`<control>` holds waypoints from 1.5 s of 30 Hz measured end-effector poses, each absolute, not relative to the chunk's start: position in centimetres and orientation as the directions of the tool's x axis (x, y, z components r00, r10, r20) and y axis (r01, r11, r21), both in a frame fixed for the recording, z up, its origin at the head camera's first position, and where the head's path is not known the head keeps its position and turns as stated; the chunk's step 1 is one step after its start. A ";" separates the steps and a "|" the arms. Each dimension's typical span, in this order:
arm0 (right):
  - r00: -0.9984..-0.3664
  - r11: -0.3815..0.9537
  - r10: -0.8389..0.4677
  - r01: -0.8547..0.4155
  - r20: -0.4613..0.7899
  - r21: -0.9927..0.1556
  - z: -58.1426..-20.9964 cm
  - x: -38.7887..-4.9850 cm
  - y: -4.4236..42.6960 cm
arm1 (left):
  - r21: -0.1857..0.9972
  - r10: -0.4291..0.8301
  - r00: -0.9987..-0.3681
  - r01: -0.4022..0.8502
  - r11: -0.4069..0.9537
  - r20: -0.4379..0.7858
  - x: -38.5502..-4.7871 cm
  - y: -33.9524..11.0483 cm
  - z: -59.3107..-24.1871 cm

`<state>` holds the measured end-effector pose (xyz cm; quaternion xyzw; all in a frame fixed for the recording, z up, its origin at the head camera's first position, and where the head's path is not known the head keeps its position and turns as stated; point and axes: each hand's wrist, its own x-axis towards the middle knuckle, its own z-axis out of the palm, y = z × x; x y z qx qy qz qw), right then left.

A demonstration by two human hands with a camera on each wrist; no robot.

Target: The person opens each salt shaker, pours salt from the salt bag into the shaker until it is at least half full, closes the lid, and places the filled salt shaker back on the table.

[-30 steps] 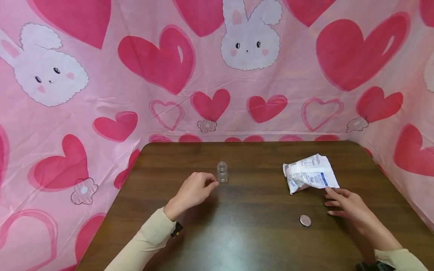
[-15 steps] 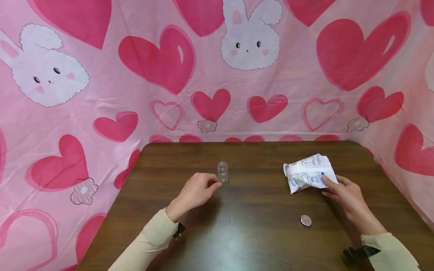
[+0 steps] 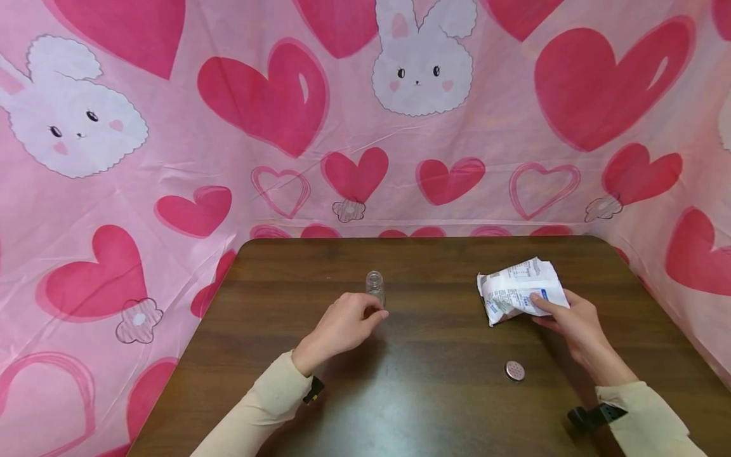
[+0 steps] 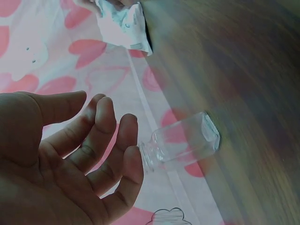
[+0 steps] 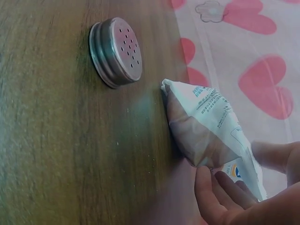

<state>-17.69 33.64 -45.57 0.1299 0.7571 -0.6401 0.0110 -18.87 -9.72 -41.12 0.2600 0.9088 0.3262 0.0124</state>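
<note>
A small clear glass jar stands upright on the table, without a cap. My left hand is just in front of it, fingers loosely bent. The left wrist view has nothing between thumb and fingers, and the jar beyond the fingertips; whether a fingertip touches it I cannot tell. At the right, my right hand pinches the near right edge of a white printed packet, thumb on top and fingers underneath. The packet still lies on the table at its far end.
A round metal shaker lid with holes lies on the table in front of the packet, to the left of the right forearm. The brown wooden table ends at a pink heart-print cloth behind and at the sides.
My right hand has moved left and farther onto the packet, its thumb now on the printed face. The left hand has shifted slightly right, in front of the jar.
</note>
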 end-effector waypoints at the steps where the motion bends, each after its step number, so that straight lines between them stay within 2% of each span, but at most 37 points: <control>1: -0.967 0.153 0.182 0.209 -0.180 -0.966 -45.5 -17.7 33.6 | 0.601 0.483 -0.864 0.463 0.651 0.143 -18.8 -9.7 -41.2; 24: -0.983 0.323 0.175 0.116 -0.061 -0.939 -45.4 -18.5 33.3 | 0.615 0.488 -0.865 0.448 0.649 0.115 -18.9 -9.5 -41.2; 37: -0.997 0.465 0.069 0.048 -0.018 -0.884 -45.0 -19.3 33.5 | 0.623 0.491 -0.864 0.444 0.643 0.109 -18.9 -9.4 -40.9; 45: -1.000 0.498 -0.009 -0.011 0.008 -0.867 -44.8 -19.7 33.3 | 0.619 0.498 -0.860 0.453 0.641 0.114 -18.9 -9.2 -40.7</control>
